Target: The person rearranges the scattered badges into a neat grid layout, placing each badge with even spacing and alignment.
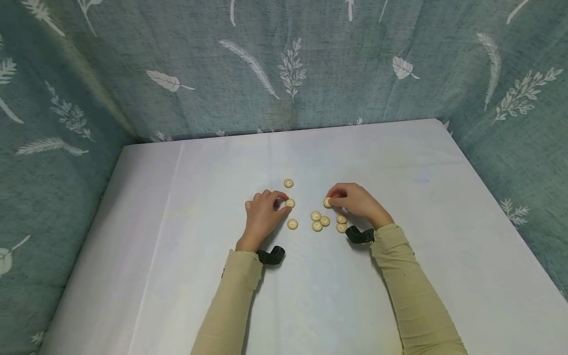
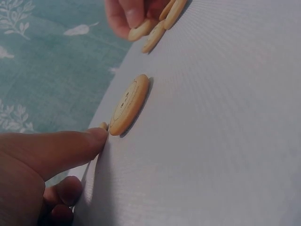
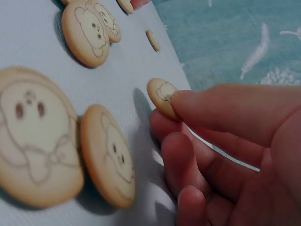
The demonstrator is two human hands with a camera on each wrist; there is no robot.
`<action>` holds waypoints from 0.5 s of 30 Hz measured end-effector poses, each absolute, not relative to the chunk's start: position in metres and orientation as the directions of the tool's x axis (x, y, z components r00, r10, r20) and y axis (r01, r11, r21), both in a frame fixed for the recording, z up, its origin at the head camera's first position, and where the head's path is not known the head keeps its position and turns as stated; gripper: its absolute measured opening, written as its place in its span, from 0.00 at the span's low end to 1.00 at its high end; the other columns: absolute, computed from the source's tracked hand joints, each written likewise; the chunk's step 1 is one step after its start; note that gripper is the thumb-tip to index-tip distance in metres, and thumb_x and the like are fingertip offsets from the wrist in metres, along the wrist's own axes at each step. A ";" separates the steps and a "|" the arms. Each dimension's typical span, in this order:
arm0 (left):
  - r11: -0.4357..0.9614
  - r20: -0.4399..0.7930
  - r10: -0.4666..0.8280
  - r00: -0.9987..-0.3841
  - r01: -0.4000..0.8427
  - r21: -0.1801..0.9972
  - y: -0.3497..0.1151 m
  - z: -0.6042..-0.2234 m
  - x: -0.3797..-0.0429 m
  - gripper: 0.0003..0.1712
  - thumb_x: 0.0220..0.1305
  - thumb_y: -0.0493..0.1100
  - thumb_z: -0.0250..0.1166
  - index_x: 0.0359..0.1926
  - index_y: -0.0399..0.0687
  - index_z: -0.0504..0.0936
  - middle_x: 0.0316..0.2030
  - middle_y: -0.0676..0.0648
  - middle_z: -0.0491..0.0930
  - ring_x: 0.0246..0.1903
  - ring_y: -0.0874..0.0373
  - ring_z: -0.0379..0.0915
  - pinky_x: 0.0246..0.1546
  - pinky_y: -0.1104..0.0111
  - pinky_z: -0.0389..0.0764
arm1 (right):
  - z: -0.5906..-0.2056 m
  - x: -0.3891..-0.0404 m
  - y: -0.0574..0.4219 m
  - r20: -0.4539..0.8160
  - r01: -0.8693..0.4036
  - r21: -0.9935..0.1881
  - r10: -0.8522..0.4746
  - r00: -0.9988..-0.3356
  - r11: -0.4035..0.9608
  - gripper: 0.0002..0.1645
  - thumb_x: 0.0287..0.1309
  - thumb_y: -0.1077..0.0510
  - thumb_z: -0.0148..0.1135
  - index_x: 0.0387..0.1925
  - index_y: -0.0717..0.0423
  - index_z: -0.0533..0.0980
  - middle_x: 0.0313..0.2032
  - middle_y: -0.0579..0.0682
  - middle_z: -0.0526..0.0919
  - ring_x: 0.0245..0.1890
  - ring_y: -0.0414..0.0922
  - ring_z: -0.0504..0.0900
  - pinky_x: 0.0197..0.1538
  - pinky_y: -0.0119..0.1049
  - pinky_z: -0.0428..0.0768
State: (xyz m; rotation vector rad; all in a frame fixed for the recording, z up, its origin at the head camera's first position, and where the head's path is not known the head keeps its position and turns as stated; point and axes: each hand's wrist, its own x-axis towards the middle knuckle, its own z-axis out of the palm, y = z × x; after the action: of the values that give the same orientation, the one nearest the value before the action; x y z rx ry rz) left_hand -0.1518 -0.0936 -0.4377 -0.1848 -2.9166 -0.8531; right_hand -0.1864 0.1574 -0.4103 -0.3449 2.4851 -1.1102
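Observation:
My left hand (image 1: 263,217) pinches a round, bear-faced cookie (image 1: 290,203) between thumb and index finger. In the left wrist view only a sliver of that cookie (image 2: 103,125) shows past the thumb tip. One cookie (image 1: 289,183) lies beyond it and another cookie (image 1: 292,224) nearer. To the right, my right hand (image 1: 355,199) holds a cookie (image 3: 159,93) by its edge, tilted up, thumb on its printed face. Beneath and beside that hand lie two touching cookies (image 1: 341,228).
Between the hands sits a cluster of three cookies (image 1: 315,216). All rest on a white-covered table (image 1: 213,197), with a green leaf-patterned curtain (image 1: 195,59) behind and at both sides. Black wrist cameras (image 1: 272,255) stick out from both wrists.

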 end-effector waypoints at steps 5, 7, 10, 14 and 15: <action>0.839 0.120 0.090 -0.989 0.141 0.526 -0.092 -0.439 -0.151 0.13 0.53 0.55 0.64 0.38 0.59 0.79 0.25 0.55 0.67 0.29 0.57 0.59 0.33 0.59 0.54 | -0.411 -0.186 0.156 -0.259 -0.042 -0.756 -0.356 -0.898 0.654 0.09 0.56 0.52 0.57 0.37 0.49 0.76 0.32 0.49 0.77 0.29 0.47 0.71 0.32 0.39 0.71; 0.841 0.113 0.089 -0.990 0.135 0.525 -0.092 -0.439 -0.151 0.13 0.53 0.55 0.64 0.38 0.59 0.79 0.25 0.55 0.67 0.29 0.57 0.59 0.33 0.59 0.54 | -0.411 -0.188 0.155 -0.259 -0.039 -0.751 -0.348 -0.901 0.659 0.09 0.56 0.52 0.58 0.37 0.50 0.76 0.32 0.49 0.77 0.30 0.47 0.71 0.32 0.39 0.71; 0.842 0.106 0.084 -0.991 0.128 0.525 -0.092 -0.439 -0.151 0.13 0.53 0.55 0.63 0.39 0.59 0.79 0.25 0.55 0.67 0.29 0.57 0.59 0.34 0.60 0.54 | -0.411 -0.191 0.153 -0.253 -0.046 -0.743 -0.344 -0.904 0.667 0.09 0.55 0.53 0.58 0.38 0.49 0.77 0.33 0.48 0.77 0.31 0.46 0.71 0.33 0.38 0.71; 0.839 0.111 0.085 -0.990 0.131 0.527 -0.093 -0.437 -0.151 0.13 0.53 0.55 0.63 0.39 0.59 0.79 0.25 0.55 0.67 0.29 0.57 0.58 0.34 0.60 0.54 | -0.409 -0.196 0.151 -0.249 -0.046 -0.747 -0.343 -0.906 0.663 0.09 0.55 0.53 0.58 0.39 0.49 0.77 0.33 0.48 0.77 0.31 0.46 0.72 0.33 0.38 0.71; 0.839 0.113 0.085 -0.990 0.133 0.528 -0.093 -0.437 -0.151 0.13 0.53 0.55 0.63 0.39 0.59 0.79 0.25 0.55 0.67 0.29 0.57 0.58 0.34 0.60 0.54 | -0.409 -0.197 0.151 -0.247 -0.048 -0.746 -0.343 -0.906 0.664 0.10 0.55 0.53 0.58 0.39 0.50 0.77 0.34 0.49 0.77 0.31 0.46 0.72 0.33 0.38 0.71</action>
State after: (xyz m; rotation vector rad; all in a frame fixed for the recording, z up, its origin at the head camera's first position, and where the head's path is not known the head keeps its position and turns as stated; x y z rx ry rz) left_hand -0.1512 -0.0928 -0.4367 -0.1741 -2.9302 -0.8515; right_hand -0.1967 0.1506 -0.4086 -0.3085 2.5132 -1.1122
